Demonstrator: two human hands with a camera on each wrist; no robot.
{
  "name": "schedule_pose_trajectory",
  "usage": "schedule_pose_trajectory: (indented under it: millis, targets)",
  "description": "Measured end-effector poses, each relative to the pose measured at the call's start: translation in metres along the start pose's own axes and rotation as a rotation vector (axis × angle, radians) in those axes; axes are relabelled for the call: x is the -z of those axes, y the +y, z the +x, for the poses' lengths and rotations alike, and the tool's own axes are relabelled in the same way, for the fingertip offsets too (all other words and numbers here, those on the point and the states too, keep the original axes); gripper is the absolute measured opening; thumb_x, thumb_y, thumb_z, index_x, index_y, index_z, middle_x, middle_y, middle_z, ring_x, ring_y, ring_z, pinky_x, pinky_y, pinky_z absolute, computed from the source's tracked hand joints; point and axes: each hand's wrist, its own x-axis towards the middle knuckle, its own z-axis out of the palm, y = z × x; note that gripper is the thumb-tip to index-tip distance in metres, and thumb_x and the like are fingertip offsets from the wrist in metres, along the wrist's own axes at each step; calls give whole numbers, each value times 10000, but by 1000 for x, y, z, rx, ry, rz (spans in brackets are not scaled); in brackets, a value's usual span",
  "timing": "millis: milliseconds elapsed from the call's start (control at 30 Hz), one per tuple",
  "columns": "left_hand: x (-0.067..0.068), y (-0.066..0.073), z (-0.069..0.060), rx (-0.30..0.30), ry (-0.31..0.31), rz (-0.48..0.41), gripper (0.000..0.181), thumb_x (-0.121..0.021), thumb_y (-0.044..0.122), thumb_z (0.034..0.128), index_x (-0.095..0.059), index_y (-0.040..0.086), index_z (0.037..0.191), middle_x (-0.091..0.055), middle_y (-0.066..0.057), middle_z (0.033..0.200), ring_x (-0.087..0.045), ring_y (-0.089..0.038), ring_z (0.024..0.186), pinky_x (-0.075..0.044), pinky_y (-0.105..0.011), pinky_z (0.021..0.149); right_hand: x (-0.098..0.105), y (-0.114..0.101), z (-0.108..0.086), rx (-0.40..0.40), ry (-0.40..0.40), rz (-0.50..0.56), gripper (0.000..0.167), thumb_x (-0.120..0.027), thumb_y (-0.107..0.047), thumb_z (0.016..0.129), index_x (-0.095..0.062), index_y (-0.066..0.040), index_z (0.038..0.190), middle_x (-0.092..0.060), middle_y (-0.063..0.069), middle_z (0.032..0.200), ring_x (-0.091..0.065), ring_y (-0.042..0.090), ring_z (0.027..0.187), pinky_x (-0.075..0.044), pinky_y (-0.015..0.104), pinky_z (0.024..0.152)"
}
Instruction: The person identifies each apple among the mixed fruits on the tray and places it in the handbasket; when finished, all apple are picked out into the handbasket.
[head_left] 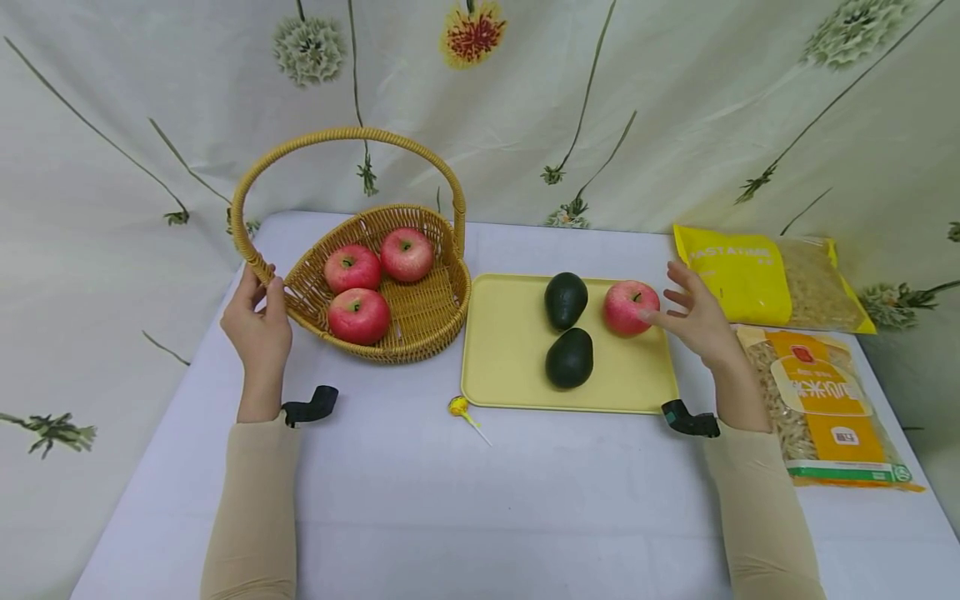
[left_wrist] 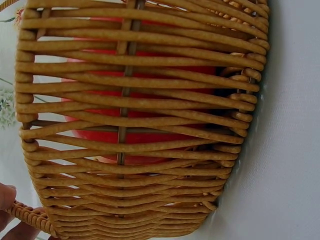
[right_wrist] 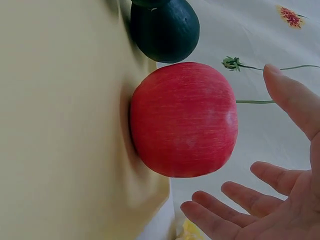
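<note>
My left hand (head_left: 258, 329) grips the lower left end of the handle of a wicker basket (head_left: 420, 333). Three red apples (head_left: 360, 317) lie inside it; in the left wrist view, red shows through the basket's weave (left_wrist: 150, 145). At the right end of a yellow tray (head_left: 502, 367) sits another red apple (head_left: 628, 307). My right hand (head_left: 701, 321) is spread beside that apple, thumb and fingers apart. In the right wrist view, a gap shows between the fingers (right_wrist: 240, 200) and the apple (right_wrist: 185, 120). Two dark green avocados (head_left: 569, 358) rest mid-tray.
A yellow-wrapped lollipop (head_left: 459, 406) lies in front of the tray. To the right are a yellow pasta bag (head_left: 750, 279) and an orange-labelled clear bag (head_left: 832, 400) of pale dry food. Behind the white-covered table (head_left: 450, 517) hangs a flowered cloth (head_left: 525, 108).
</note>
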Motion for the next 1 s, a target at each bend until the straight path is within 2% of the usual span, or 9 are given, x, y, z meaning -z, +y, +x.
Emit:
schedule_pose_trajectory:
  millis: [367,1000]
  targets:
    - [0,1,0,-3,1,-3,397,-503,274,1010,-544,246,1404,-650,1,1302,-607,-118,1152,-540,-215,897,-3,6,4,-28,-32,-8,956,-727,-213,881,-82,-101,1577,-134,197,1625,-283,477,1406,-310,634,1109]
    - [-1,0,0,-7,10,1,401,-507,270,1009,-543,233,1407,-652,0,1301,-613,-129,1145,-537,-196,878,-9,14,8,-53,-70,-13,942,-734,-230,876,-112,-113,1574,-171,223,1605,-307,487,1374,-328,604,1116]
